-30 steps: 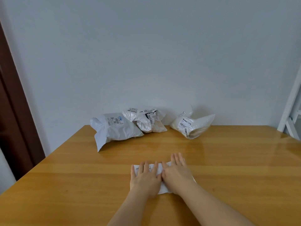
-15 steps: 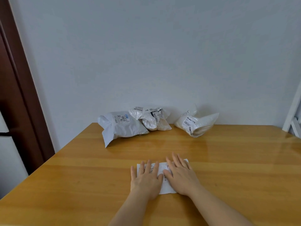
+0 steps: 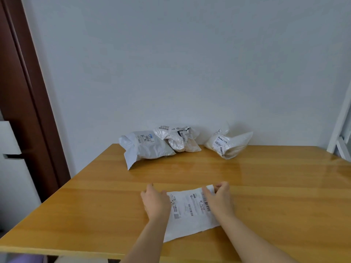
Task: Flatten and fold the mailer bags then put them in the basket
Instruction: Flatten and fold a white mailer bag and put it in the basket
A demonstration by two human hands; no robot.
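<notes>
**Two hands on a flat white bag**

A flat white mailer bag [image 3: 190, 211] lies on the wooden table [image 3: 275, 186], close to the near edge. It has a printed label with small bar codes facing up. The bag sits a little crooked, with its near corners wider apart than its far ones.

The left hand [image 3: 156, 203] rests on the left side of the bag. Its fingers bend down over the far left edge, so the fingertips are hidden. It looks like it grips that edge, but the picture does not show this for sure.

The right hand [image 3: 220, 198] is at the far right corner of the bag. Its fingers are curled, and the thumb and fingers seem to pinch the corner, which lifts up a tiny bit there. Both bare arms reach in from the bottom of the view.

Three more bags wait at the far side of the table, up against the white wall [image 3: 190, 63]. The grey puffy bag [image 3: 146, 147] is on the left. The crumpled bag [image 3: 180, 139] leans right beside it and touches it. The clear bag [image 3: 229, 145] sits apart on the right. All three are still puffy, with labels on them.

A dark brown door frame [image 3: 28, 92] stands at the left. A white frame [image 3: 341, 130] shows at the right edge.
</notes>
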